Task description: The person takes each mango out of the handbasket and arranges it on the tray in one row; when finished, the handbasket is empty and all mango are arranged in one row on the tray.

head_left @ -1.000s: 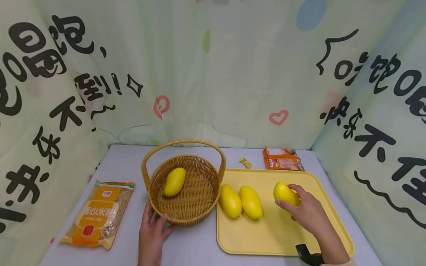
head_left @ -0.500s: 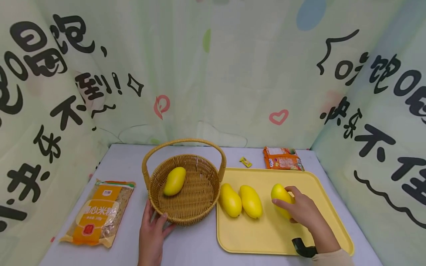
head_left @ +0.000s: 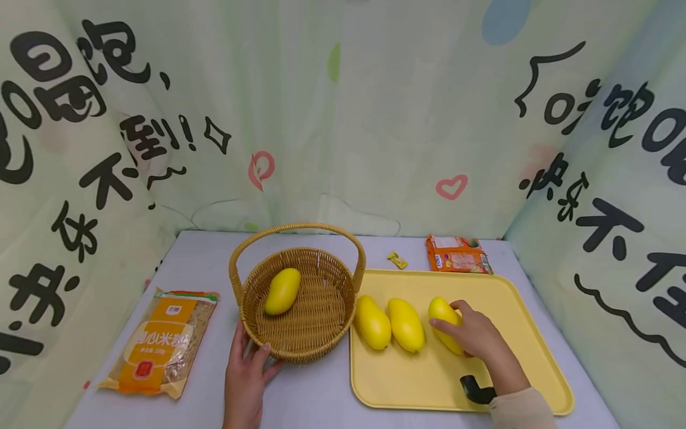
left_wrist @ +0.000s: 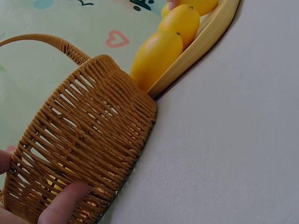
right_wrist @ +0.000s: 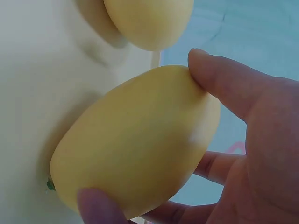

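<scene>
My right hand (head_left: 474,333) grips a yellow mango (head_left: 446,325) over the right half of a yellow tray (head_left: 455,393). In the right wrist view, fingers and thumb lie round this mango (right_wrist: 135,140), its small green stem end at the lower left; whether it touches the tray is unclear. Two more mangoes (head_left: 373,322) (head_left: 406,325) lie side by side at the tray's left edge. A round wicker basket (head_left: 316,333) with a tall handle holds one mango (head_left: 282,291). My left hand (head_left: 246,372) rests spread fingers against the basket's near left wall (left_wrist: 88,135).
Left of the basket lies an orange-and-clear food packet (head_left: 161,342). Behind the tray are a small yellow wrapped sweet (head_left: 397,260) and an orange snack bag (head_left: 458,255). Printed curtains (head_left: 386,137) enclose the white table (head_left: 311,399) at the back and sides.
My right hand has moved left with the mango, bringing it closer to the two on the tray. The left hand and the basket have stayed in place.
</scene>
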Demonstrator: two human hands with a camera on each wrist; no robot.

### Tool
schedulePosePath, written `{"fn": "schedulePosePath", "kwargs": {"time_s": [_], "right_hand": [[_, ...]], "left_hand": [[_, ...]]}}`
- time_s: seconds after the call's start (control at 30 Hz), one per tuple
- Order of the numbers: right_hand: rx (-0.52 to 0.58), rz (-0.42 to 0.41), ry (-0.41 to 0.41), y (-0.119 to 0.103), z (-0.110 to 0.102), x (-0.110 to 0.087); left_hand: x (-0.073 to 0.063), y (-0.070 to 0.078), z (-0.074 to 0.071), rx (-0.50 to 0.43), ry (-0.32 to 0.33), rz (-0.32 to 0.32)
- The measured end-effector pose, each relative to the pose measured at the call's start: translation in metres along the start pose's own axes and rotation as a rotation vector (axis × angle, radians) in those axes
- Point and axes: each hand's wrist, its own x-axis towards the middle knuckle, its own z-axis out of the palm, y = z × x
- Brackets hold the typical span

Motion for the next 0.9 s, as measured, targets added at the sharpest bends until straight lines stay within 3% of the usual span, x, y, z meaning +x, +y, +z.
{"fn": "schedulePosePath", "kwargs": {"time_s": [0.3,0.9], "right_hand": [[-0.077,-0.008,0.006,0.0000,0.0068,0.0066],[-0.100,0.000,0.004,0.0028,0.0043,0.0009]], "left_hand": [[-0.0016,0.0016,0.0012,0.001,0.001,0.003],[-0.0021,0.0017,0.0013,0.002,0.008,-0.004]]}}
